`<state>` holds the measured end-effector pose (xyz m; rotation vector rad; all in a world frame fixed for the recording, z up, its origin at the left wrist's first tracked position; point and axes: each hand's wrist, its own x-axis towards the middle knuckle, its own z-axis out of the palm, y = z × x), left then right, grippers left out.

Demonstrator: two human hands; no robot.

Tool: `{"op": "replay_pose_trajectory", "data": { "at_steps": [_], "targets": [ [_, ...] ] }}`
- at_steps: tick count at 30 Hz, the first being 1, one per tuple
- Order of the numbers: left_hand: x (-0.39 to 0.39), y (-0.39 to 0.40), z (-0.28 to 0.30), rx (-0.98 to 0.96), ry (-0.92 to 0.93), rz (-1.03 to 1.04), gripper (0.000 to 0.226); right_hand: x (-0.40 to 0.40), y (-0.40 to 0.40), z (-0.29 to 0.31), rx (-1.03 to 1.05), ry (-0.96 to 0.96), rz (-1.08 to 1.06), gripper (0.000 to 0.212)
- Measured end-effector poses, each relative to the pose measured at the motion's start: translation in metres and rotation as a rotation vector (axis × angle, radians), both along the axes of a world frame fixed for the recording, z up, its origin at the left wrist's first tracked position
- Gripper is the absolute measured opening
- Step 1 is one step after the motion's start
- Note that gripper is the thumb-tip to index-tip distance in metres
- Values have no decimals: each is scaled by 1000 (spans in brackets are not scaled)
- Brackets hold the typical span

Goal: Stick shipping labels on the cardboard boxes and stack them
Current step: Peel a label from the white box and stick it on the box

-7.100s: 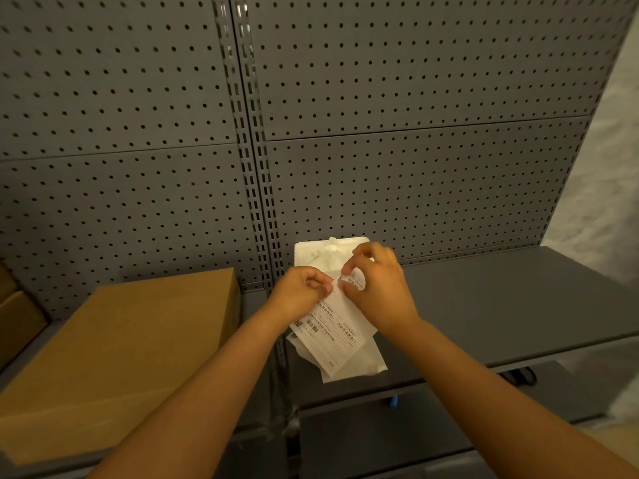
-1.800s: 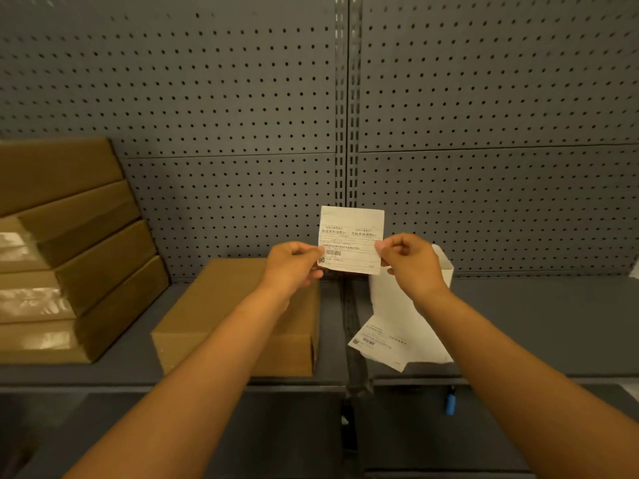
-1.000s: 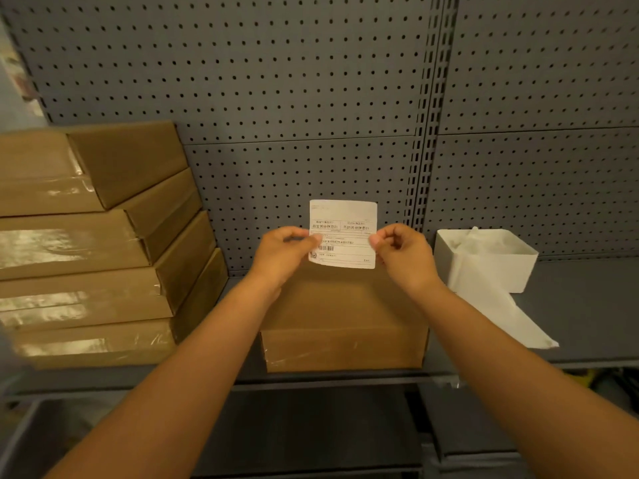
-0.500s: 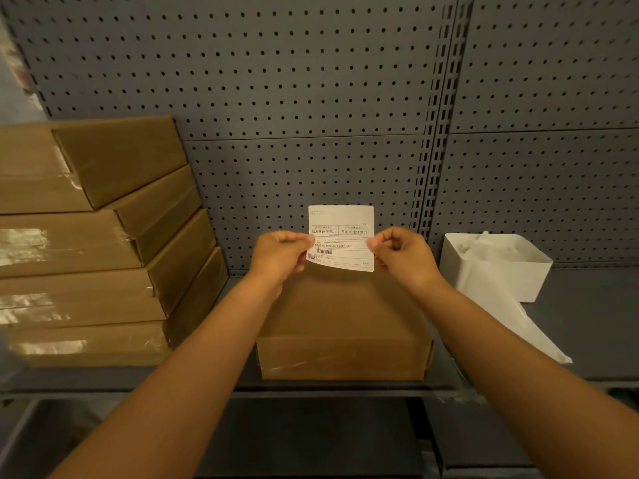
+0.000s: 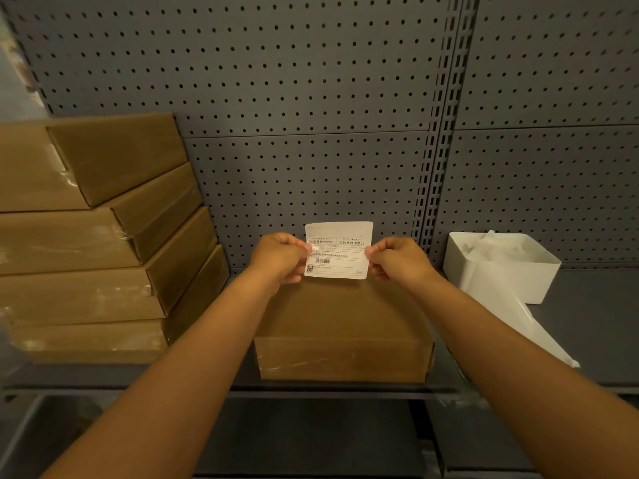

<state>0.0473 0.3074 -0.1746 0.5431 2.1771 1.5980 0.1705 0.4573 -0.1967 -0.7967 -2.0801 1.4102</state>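
Observation:
A white shipping label (image 5: 338, 251) with a barcode and printed text is stretched upright between my two hands. My left hand (image 5: 279, 259) pinches its left edge and my right hand (image 5: 397, 260) pinches its right edge. The label hangs just above the far part of a single brown cardboard box (image 5: 342, 326) lying flat on the grey shelf (image 5: 594, 316). To the left stands a stack of several taped cardboard boxes (image 5: 103, 243).
A white bin (image 5: 501, 267) sits on the shelf at the right, with a white backing sheet (image 5: 525, 326) trailing out of it toward the shelf's front edge. A grey pegboard wall (image 5: 311, 98) closes the back. A lower shelf lies beneath.
Seven seconds ago my hands were peeling the label from its backing at the bin. Since then I have carried it left; it now hangs slightly lower over the single box.

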Motion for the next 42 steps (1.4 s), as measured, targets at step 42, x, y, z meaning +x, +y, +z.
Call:
{"op": "replay_pose_trajectory", "data": {
  "at_steps": [42],
  "targets": [
    [-22,21,-48,-540,338,-22,24,-19,9,-30,513,-585,27,17]
  ]
}}
